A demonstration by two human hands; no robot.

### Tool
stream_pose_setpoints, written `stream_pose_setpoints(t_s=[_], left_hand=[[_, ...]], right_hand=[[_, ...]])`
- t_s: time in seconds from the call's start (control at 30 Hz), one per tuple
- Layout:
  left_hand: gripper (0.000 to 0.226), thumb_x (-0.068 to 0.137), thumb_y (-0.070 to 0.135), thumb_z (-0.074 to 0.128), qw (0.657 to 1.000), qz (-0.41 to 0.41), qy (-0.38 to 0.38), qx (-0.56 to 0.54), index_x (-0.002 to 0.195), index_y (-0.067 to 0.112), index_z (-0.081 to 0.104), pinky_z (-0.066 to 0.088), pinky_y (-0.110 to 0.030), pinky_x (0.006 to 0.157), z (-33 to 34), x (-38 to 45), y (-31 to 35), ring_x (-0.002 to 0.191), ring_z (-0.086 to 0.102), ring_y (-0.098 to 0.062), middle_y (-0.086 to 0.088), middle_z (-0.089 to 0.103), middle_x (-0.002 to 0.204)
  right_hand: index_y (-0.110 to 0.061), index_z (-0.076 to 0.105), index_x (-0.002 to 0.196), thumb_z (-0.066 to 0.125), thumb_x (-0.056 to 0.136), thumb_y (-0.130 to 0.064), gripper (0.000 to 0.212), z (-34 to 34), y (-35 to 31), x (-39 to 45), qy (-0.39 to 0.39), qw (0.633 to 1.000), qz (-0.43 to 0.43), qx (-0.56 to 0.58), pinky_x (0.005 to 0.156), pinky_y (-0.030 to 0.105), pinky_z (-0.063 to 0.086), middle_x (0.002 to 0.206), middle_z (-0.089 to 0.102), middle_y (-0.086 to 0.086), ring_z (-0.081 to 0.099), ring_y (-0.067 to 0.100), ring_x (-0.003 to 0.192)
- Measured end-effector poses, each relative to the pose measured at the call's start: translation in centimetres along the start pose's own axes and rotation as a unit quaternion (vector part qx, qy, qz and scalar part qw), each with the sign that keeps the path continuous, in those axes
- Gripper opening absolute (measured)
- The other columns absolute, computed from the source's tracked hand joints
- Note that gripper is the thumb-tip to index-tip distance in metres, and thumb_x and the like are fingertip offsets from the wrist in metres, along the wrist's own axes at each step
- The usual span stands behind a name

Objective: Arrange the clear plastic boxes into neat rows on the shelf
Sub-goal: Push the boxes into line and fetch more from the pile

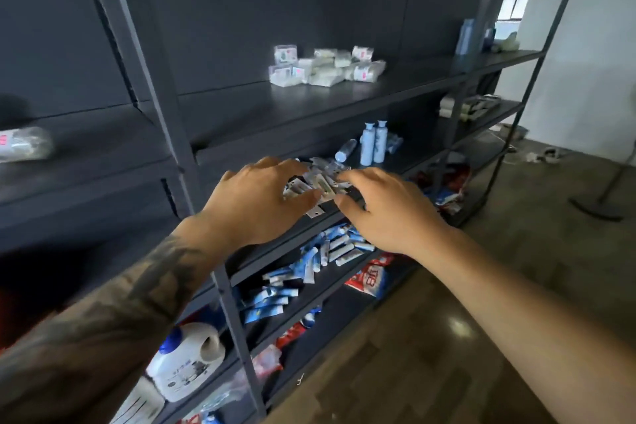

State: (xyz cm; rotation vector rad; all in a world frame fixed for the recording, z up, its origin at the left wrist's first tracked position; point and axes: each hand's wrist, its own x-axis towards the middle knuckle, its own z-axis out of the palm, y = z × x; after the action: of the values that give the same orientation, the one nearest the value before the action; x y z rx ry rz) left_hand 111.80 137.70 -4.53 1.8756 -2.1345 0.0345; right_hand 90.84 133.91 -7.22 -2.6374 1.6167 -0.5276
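The clear plastic boxes [318,179] lie in a loose heap at the near edge of the shelf [406,162], directly between both hands. The left hand [254,200] flanks the heap's left side, the right hand [382,206] its right, each with fingers spread and fingertips touching the boxes; neither is nearer. One box juts past the shelf lip. Bare shelf lies behind the heap, short of the blue bottles [373,141] far right.
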Motion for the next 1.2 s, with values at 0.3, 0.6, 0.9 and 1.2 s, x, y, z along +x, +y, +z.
stream_pose_setpoints(t_s=[0.3, 0.6, 0.9, 1.2], left_hand=[[0.055, 0.095, 0.066, 0.048, 0.998, -0.005, 0.061, -0.019, 0.143, 0.041, 0.05, 0.037, -0.044, 0.108, 2.8, 18.0, -1.2, 0.129, 0.054, -0.025, 0.005, 0.055, 0.143], [0.056, 0.095, 0.069, 0.045, 0.999, -0.015, 0.047, -0.021, 0.144, 0.041, 0.046, 0.037, -0.049, 0.11, 3.5, 32.1, -2.0, 0.13, 0.055, -0.027, 0.003, 0.053, 0.145], [0.055, 0.095, 0.07, 0.045, 0.996, -0.08, 0.038, 0.022, 0.143, 0.043, 0.046, 0.036, -0.052, 0.114, 3.9, 40.7, -4.6, 0.133, 0.052, -0.027, 0.004, 0.05, 0.15], [0.053, 0.097, 0.062, 0.049, 0.975, -0.186, 0.107, 0.059, 0.144, 0.037, 0.048, 0.042, -0.047, 0.106, 3.9, 52.0, -7.6, 0.13, 0.053, -0.032, -0.003, 0.052, 0.146]], right_hand=[[-0.031, 0.051, 0.142, 0.046, 0.103, -0.051, 0.044, 1.2, 9.2, 16.5, 0.007, 1.0, 0.0, -0.002, 0.091, 0.044, 0.05, 0.141, 0.057, 0.001, 0.06, 0.028, 0.117], [-0.027, 0.053, 0.141, 0.05, 0.103, -0.048, 0.044, 1.5, 15.1, 27.3, 0.019, 1.0, -0.011, 0.02, 0.098, 0.047, 0.049, 0.141, 0.057, 0.001, 0.057, 0.028, 0.125], [-0.029, 0.053, 0.141, 0.05, 0.102, -0.049, 0.044, 2.1, 20.0, 38.2, 0.039, 0.997, -0.058, 0.034, 0.1, 0.046, 0.049, 0.143, 0.054, -0.001, 0.056, 0.026, 0.125], [-0.032, 0.052, 0.14, 0.048, 0.1, -0.05, 0.044, 2.5, 24.3, 53.0, 0.046, 0.986, -0.157, 0.032, 0.099, 0.046, 0.048, 0.145, 0.053, -0.001, 0.056, 0.028, 0.123]])
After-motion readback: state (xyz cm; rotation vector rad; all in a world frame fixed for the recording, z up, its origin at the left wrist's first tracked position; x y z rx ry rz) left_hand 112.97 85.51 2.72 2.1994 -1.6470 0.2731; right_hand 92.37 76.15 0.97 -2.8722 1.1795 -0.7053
